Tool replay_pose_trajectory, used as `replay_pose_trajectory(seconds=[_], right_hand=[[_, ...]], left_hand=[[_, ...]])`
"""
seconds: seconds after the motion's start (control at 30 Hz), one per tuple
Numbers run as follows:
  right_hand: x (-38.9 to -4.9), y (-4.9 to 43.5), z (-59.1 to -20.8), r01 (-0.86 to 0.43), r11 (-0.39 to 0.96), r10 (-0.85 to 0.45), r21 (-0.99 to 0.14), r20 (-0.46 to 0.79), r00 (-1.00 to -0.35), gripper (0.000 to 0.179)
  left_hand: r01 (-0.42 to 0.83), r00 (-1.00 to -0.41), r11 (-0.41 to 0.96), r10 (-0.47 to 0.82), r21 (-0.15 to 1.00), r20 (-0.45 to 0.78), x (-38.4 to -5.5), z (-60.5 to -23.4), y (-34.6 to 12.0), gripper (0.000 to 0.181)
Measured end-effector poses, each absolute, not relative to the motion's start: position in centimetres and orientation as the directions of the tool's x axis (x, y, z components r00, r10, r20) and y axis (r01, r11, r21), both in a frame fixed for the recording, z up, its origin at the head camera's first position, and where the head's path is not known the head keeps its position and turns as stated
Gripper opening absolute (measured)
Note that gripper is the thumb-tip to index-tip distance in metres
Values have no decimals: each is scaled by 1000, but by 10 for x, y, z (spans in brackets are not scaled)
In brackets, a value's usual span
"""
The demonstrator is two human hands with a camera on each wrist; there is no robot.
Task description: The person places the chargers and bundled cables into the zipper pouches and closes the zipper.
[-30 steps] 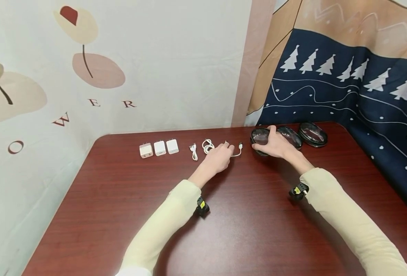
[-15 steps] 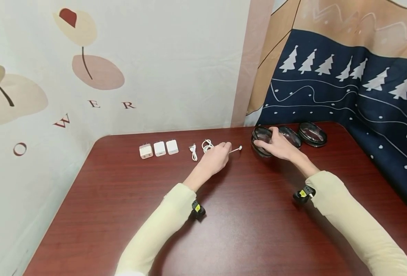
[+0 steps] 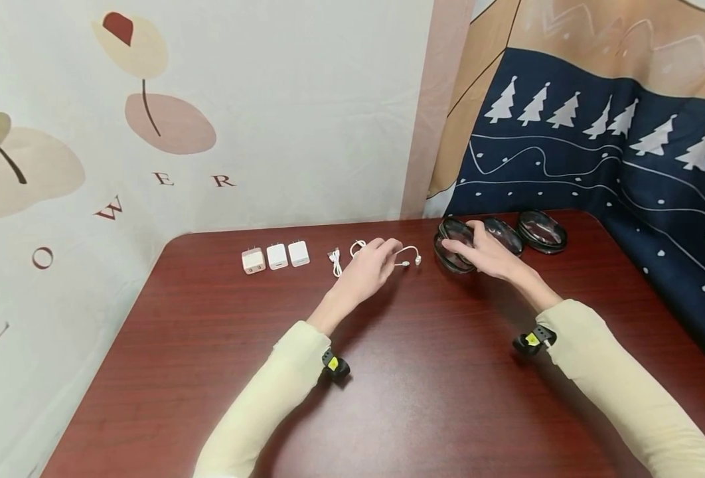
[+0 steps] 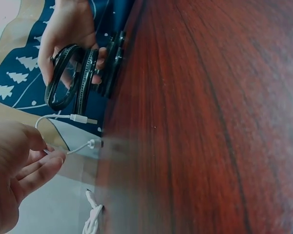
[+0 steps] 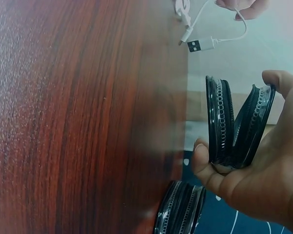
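My left hand [image 3: 366,265] pinches a white USB cable [image 3: 411,249] between thumb and fingertips. Its two plug ends stick out to the right; the USB-A plug [image 5: 200,45] shows well in the right wrist view. My right hand [image 3: 488,255] grips an oval zip case [image 5: 219,117] with black edges and clear faces. Thumb and fingers lie on opposite sides of the case. Its two halves are spread apart in a V, with the mouth toward the left hand. The cable ends are just left of the case, apart from it.
Two more oval cases, a middle one [image 3: 504,237] and a right one [image 3: 542,232], lie by the right hand. Along the table's back edge are three chargers [image 3: 277,257], a bundled white cable [image 3: 336,263] and a coiled cable [image 3: 357,245] partly behind the left hand. A curtain [image 3: 305,133] hangs behind.
My left hand has picked up the cable and drawn slightly back to the left, its ends now trailing free. The case under my right hand has tilted and its halves have spread apart.
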State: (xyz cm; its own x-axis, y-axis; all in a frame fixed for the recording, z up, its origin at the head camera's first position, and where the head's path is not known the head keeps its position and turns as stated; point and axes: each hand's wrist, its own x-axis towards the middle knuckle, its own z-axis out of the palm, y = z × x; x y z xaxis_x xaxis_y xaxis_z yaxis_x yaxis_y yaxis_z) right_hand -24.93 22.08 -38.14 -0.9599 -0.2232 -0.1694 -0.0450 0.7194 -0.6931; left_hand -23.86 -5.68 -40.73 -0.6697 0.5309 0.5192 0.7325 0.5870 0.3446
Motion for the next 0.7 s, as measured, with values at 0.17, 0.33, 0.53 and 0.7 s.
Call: replay_pose_trajectory(seconds=[0.17,0.33,0.53,0.7], right_hand=[[-247,220,-379,-50,712,-237,-700,-173,-956,99],[-243,217,-376,-55,698,-251,-714,-172,-952,97],[-238,214,-375,-56,667,-261,-743,-162,-952,93],[-233,210,-372,-57,631,-276,-774,-154,-949,86]], left_hand=[[711,-699,557,495,429,515,-238,-406,-60,18],[658,-752,482,454,578,478,-236,-402,-64,19],[569,-809,347,401,746,431,-233,-397,-67,20],[476,-853,281,377,833,360,-230,-389,-71,21]])
